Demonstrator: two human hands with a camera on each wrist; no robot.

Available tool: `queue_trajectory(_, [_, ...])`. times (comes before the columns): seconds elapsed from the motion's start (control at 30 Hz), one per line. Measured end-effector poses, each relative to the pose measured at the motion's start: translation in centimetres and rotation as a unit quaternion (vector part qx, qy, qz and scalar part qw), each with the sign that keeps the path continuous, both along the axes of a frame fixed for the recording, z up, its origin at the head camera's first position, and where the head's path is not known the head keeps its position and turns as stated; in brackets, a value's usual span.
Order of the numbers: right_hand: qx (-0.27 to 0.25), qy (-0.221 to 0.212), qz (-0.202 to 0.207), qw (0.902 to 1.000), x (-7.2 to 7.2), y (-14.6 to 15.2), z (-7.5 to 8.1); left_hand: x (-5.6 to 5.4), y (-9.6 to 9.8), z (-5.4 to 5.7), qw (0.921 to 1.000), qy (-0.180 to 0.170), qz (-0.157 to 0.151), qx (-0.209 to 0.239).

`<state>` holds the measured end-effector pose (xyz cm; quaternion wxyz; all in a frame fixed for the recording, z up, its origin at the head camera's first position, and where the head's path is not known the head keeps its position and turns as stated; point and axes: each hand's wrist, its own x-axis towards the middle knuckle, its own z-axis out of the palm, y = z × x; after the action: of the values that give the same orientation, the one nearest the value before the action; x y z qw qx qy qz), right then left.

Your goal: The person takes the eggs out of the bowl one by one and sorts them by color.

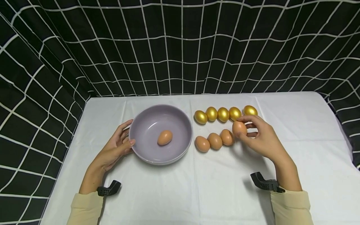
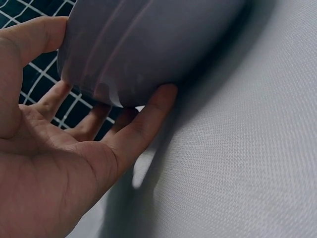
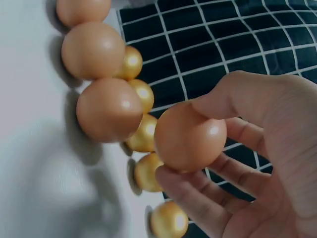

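Note:
A light purple bowl (image 1: 180, 153) sits on the white cloth with one brown egg (image 1: 165, 137) inside it. My left hand (image 1: 113, 148) holds the bowl's left side, thumb at the rim; in the left wrist view its fingers rest against the outer wall (image 2: 143, 54). Between thumb and fingertips my right hand (image 1: 261, 136) pinches another brown egg (image 1: 239, 128), lifted above the cloth. Just left of it, three brown eggs (image 1: 215, 141) lie in a row, closest in the right wrist view to the held egg (image 3: 189, 136).
Behind the brown eggs runs a row of several golden eggs (image 1: 223, 114), the rightmost golden egg (image 1: 250, 111) slightly apart. A white cloth (image 1: 225, 193) covers the table. Black curtain with a white grid (image 1: 174, 47) hangs at the back and sides.

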<state>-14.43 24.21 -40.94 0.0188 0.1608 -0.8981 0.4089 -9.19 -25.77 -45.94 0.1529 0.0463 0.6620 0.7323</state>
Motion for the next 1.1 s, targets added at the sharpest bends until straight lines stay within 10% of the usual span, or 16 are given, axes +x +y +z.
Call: queue_trajectory(1.1, [0.136,-0.046,0.009,0.9896,-0.3,0.6,-1.1,0.0,0.0,-0.1,0.9999,0.005,-0.006,0.009])
